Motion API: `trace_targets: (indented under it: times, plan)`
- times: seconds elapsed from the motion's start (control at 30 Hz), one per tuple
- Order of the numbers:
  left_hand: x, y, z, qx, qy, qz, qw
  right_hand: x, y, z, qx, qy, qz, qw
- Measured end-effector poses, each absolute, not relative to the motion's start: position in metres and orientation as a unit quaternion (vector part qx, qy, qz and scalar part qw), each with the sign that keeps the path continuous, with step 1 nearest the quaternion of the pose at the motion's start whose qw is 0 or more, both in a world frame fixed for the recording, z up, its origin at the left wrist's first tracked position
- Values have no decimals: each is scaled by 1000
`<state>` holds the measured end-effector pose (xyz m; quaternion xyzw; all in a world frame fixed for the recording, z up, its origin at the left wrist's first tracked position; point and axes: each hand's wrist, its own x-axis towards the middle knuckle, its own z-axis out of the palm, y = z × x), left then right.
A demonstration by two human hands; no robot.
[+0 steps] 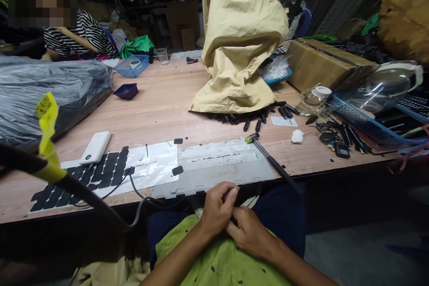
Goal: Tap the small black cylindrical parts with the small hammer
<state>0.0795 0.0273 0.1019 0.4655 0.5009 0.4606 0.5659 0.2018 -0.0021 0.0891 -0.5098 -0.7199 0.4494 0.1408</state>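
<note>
In the head view my left hand [218, 208] is closed at the near table edge, its thumb pressed to the curled index finger. Just below and to the right, my right hand [252, 231] is closed too, its fingertips against the left hand. Whatever the fingers pinch, if anything, is too small or hidden to make out. Both hands are above a green cloth [214, 261] over my lap. Beyond them a grey plate [231, 167] lies flat on the table. At its right end rests a hammer [271, 161], its handle reaching over the edge.
A large paper sack [239, 49] stands over several black handle-like pieces [247, 124]. To the left lie a white power bank [96, 147], black patches on white sheet and a cable [90, 201]. Boxes, a jar [315, 100] and a blue basket [368, 120] crowd the right. Another person [80, 35] sits far left.
</note>
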Motion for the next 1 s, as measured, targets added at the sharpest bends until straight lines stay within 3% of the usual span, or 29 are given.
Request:
trace_targets:
  times: [0.2,0.4,0.63,0.87,1.0]
  plan:
    - [86,22,101,283,553,483,617,193,-9,84,-522,-777,345,72]
    - [86,19,107,273,555,466,632,193,-12,70,-502,-827,246,60]
    - [89,10,107,308,554,478,607,199,-11,69,-443,-856,253,80]
    - [86,21,99,276,565,481,611,194,4,90,-479,-833,277,-18]
    - [84,29,99,241,562,494,618,195,4,93,-518,-804,291,28]
